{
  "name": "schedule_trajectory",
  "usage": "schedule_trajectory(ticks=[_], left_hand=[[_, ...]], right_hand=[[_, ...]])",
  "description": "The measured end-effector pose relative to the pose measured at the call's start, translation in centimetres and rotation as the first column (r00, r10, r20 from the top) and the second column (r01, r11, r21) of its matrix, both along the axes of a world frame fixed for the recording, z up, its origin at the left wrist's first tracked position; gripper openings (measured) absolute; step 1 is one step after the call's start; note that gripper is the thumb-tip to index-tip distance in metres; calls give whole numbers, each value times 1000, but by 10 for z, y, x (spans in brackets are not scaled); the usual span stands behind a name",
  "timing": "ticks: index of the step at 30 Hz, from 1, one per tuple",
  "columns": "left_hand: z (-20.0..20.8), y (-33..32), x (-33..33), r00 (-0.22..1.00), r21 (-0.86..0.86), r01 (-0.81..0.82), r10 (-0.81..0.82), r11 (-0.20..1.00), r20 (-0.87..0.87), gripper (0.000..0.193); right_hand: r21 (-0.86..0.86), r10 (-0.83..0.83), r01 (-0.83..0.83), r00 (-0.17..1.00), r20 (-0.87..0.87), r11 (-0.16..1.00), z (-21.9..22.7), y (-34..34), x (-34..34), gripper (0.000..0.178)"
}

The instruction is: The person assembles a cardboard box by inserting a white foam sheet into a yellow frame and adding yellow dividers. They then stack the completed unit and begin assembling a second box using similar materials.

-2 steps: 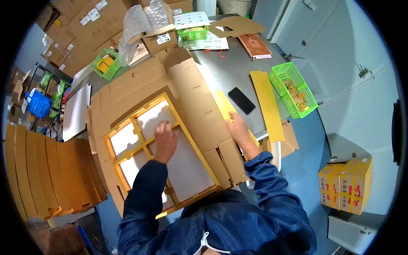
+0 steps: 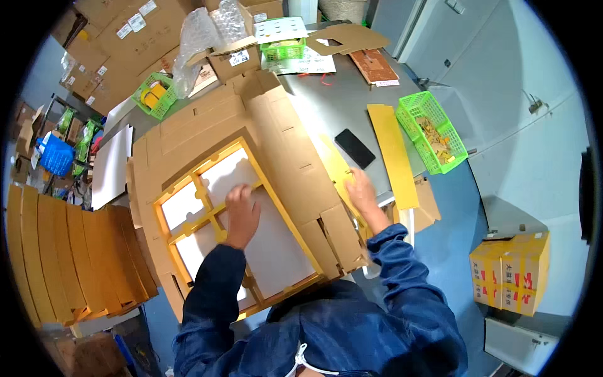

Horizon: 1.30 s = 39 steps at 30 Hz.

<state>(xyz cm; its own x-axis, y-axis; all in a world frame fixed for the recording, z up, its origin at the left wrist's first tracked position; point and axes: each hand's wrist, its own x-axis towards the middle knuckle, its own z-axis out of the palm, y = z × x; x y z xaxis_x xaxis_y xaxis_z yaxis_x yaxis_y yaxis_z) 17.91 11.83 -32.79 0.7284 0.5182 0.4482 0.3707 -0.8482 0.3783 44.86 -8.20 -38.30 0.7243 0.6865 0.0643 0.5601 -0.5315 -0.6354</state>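
Note:
A yellow divided frame (image 2: 294,235) with white panels behind its openings lies on a flattened cardboard carton (image 2: 276,135). My left hand (image 2: 242,218) is over the frame's inner crossbar, fingers bent down on it and the thumb a little apart. The hand covers part of that bar. To the right, my right hand (image 2: 364,196) is at the right edge of a long yellow strip (image 2: 334,160) beside the carton. Its fingers are blurred, so whether they grip the strip does not show.
A black phone (image 2: 355,149) and another yellow strip (image 2: 392,157) lie to the right. Beyond is a green basket (image 2: 433,132) holding small yellowish pieces. Brown panels (image 2: 75,251) stand stacked at left. A taped carton (image 2: 510,273) sits at lower right.
My right hand has shifted right along the yellow strip, toward its right edge. My left hand has drawn slightly back and left over the crossbar. The frame keeps its place.

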Motion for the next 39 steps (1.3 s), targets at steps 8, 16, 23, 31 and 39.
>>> schedule_trajectory(ticks=[8,16,23,31,39], left_hand=[[47,-82,-18,997,-384,11,19,923,75,18],[62,-118,-4,993,-400,42,5,915,117,17],[50,-142,32,871,-927,326,323,184,370,28],[66,-156,58,755,-878,478,525,-29,393,36],[61,-205,55,808,-875,478,429,-78,403,37]], right_hand=[[-437,152,-26,954,258,899,-75,-68,2,83],[-320,46,-20,996,74,947,-59,-80,16,72],[-26,229,-228,959,168,973,57,-120,-5,82],[28,507,-534,817,274,845,139,-140,-49,93],[96,427,-464,865,262,881,141,-90,-84,98]])
